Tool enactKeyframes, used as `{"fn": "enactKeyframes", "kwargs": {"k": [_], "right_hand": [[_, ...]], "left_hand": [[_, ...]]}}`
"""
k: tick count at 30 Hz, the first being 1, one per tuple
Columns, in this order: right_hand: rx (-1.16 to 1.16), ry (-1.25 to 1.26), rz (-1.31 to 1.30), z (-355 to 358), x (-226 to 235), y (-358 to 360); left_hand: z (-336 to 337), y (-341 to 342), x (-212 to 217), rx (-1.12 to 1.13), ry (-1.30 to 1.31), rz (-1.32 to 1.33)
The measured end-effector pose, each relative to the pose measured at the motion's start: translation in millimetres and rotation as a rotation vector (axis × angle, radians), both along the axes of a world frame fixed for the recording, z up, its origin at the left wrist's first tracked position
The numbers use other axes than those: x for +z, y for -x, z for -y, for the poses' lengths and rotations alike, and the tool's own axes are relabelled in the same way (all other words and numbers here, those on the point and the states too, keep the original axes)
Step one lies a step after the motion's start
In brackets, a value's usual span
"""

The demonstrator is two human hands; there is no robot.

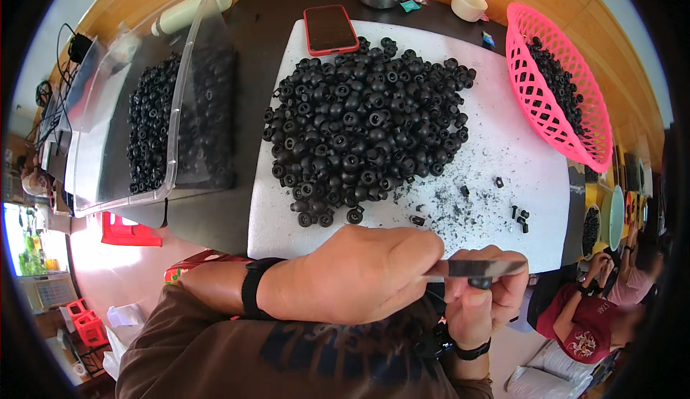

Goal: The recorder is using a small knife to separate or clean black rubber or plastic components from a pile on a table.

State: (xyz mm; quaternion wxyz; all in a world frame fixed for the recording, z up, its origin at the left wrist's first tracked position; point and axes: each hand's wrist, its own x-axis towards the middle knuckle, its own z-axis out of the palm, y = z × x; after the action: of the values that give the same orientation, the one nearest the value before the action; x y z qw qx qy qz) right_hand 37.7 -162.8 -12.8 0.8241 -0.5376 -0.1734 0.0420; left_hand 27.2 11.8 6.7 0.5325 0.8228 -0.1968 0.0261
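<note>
Head view: white board [517, 147] on dark table [251, 32], left hand [352, 273] fingers gripping knife [478, 267], right hand [481, 302] fingers pinching black piece [479, 282].

The person wears a brown top with a dark printed pattern on the chest. The sleeve is pushed up on the left arm. Each wrist has a black band; the left hand [352, 277] and the right hand [480, 300] are bare.
</note>
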Motion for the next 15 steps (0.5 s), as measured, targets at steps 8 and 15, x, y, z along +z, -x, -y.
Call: {"fn": "enactKeyframes", "kwargs": {"k": [8, 15], "right_hand": [[0.028, 0.07, 0.084, 3.5, -3.7, 1.4], [0.04, 0.066, 0.066, 5.0, -2.5, 5.4]], "left_hand": [[6.9, 4.7, -3.3, 0.012, -0.135, 0.189], [8.6, 5.3, -2.1, 0.014, -0.156, 0.219]]}}
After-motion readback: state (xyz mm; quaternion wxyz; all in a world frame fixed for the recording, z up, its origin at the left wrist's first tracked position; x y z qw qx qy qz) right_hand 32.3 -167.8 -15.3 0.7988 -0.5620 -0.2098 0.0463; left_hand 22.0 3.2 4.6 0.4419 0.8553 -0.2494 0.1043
